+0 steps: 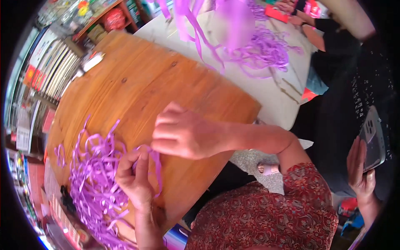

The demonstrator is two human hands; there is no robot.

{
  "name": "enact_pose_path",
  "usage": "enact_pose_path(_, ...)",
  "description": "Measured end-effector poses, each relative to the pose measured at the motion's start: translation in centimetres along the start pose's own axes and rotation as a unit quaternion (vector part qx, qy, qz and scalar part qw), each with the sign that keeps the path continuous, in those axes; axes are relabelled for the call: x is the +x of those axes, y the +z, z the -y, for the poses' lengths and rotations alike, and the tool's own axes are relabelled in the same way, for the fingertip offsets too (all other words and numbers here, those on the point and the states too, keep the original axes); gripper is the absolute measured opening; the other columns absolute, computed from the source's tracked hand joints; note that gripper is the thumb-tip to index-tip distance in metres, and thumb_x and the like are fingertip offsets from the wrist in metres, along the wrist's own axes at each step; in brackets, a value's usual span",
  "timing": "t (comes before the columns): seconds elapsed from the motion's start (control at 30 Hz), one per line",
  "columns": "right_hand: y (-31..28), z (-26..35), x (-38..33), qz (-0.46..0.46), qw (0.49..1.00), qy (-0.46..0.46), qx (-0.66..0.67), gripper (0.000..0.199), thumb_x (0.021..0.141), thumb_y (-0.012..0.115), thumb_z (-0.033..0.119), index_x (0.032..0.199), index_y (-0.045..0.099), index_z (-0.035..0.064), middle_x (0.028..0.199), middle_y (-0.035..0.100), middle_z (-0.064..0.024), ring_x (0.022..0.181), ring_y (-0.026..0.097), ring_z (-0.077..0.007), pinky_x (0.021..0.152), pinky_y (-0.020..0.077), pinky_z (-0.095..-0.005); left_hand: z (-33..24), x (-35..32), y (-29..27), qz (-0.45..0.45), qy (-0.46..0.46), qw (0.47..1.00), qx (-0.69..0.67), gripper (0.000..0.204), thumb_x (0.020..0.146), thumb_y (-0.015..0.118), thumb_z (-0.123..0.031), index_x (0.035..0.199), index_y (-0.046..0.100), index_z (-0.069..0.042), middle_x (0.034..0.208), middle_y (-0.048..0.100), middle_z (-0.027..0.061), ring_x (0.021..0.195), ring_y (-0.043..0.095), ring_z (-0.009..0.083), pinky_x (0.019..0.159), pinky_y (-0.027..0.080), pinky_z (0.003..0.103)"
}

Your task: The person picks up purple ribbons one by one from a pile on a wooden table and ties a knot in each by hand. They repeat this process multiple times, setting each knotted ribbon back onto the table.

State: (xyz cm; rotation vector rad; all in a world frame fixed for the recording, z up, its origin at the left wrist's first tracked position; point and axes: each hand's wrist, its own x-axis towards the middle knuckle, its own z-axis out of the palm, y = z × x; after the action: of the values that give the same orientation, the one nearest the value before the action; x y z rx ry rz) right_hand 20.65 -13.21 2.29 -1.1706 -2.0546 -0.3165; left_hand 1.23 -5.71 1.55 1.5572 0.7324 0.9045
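Note:
My left hand (135, 177) is closed in a pinch at the near left of the wooden table, with a thin purple ribbon (158, 168) between thumb and fingers. That ribbon loops up beside my right hand (179, 133), and a length of it hangs down over the wood. My right hand is curled into a fist, just right of and beyond the left. The ribbon meets its lower edge; what lies inside the fist is hidden. A large tangled heap of purple ribbons (98, 179) spreads on the table to the left of my left hand.
Across the wooden table (137, 79) stands a white table (287, 108) with another purple ribbon pile (266, 52). Blurred ribbons hang over it, near another person's hands (287, 8). At right, a person holds a phone (373, 141). Packed shelves (58, 62) line the left.

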Motion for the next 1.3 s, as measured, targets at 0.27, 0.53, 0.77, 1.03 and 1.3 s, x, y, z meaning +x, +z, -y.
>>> enact_pose_path(0.27,-0.2,-1.5,-0.4,-0.104,0.972,0.143,0.157,0.021,0.077,0.069,0.001,0.097,0.066,0.0031,0.082,0.061,-0.0066,0.074,0.058,-0.0196,0.065,0.0452,-0.0304,0.0,0.5,0.6,-0.002,-0.015,0.997,-0.074,0.005,0.085,0.063,0.002,0.089,0.065,0.0,0.077,0.062,-0.0012,0.067,0.051,0.0029,0.06,0.04,0.016)
enact_pose_path(0.53,1.7,-0.4,0.1,-0.075,0.991,0.067,0.093,0.032,0.071,0.075,0.012,0.101,0.067,0.0046,0.087,0.061,-0.0046,0.077,0.058,-0.0197,0.067,0.0436,-0.0326,0.2,0.3,0.8,0.011,-0.009,0.998,-0.06,0.005,0.085,0.062,0.003,0.088,0.064,-0.001,0.073,0.058,-0.0036,0.06,0.047,0.0007,0.052,0.037,0.016)
enact_pose_path(0.77,1.8,0.6,-0.4,-0.015,0.998,0.064,0.001,0.02,0.066,0.076,0.012,0.081,0.063,0.0083,0.078,0.053,0.0007,0.076,0.052,-0.0166,0.071,0.0376,-0.033,0.2,0.4,0.9,0.041,0.017,0.999,-0.015,0.005,0.084,0.062,0.005,0.083,0.064,0.0,0.074,0.058,-0.003,0.059,0.047,0.0017,0.052,0.037,0.016)
enact_pose_path(1.03,1.2,0.3,-1.7,0.0,0.998,0.069,-0.002,0.019,0.066,0.075,0.011,0.08,0.062,0.0077,0.077,0.053,0.0005,0.075,0.052,-0.0173,0.071,0.0391,-0.0338,1.1,0.8,0.6,0.098,0.059,0.991,0.062,0.005,0.082,0.065,0.002,0.086,0.064,0.001,0.074,0.057,0.0015,0.061,0.05,0.0053,0.055,0.04,0.019)
enact_pose_path(1.3,-1.3,-0.5,-1.9,-0.043,0.99,0.128,0.037,0.014,0.073,0.072,0.004,0.083,0.062,0.0029,0.084,0.059,-0.0058,0.077,0.056,-0.0216,0.069,0.0426,-0.0334,-0.7,1.6,0.0,0.133,-0.044,0.99,-0.014,0.028,0.087,0.063,-0.009,0.113,0.058,0.0,0.09,0.058,0.0063,0.08,0.055,0.0122,0.071,0.046,0.026)
